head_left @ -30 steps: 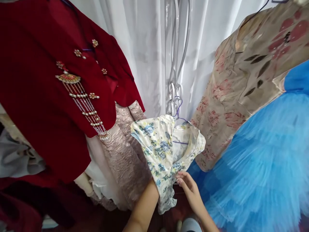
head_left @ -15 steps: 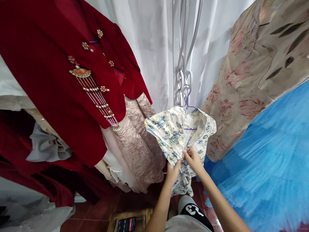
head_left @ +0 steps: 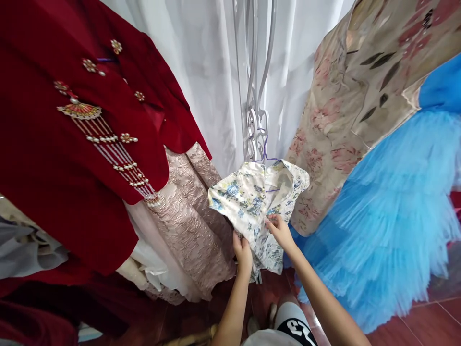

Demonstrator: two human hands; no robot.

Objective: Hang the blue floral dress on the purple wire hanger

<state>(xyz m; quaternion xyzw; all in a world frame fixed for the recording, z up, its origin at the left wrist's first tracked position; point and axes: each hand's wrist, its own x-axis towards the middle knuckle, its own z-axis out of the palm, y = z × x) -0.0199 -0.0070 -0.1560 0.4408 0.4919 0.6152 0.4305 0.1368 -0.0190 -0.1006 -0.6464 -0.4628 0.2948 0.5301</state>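
Observation:
A cream short-sleeved shirt [head_left: 248,197] with blue and yellow flowers hangs from a purple hanger [head_left: 265,150] in front of me. My right hand [head_left: 280,231] pinches the front of the shirt near the bottom of its neck opening. Lower down, my left hand [head_left: 243,252] is closed on the shirt's left edge, its thumb on the outer side and its other fingers partly hidden. The lower part of the shirt hangs between and below my hands.
A white metal rack [head_left: 255,86] stands against white curtains [head_left: 205,62]. To the left hang a dark red jacket [head_left: 90,192] with bead ornaments and a pink textured skirt [head_left: 194,221]. A beige floral dress [head_left: 324,129] and a blue tulle dress [head_left: 378,216] flank the right. Red tiles [head_left: 425,317] cover the floor.
My left hand has moved left and slightly down to the shirt's side edge, and the shirt front is spread flatter. My right hand still pinches the front. The view has shifted to the right.

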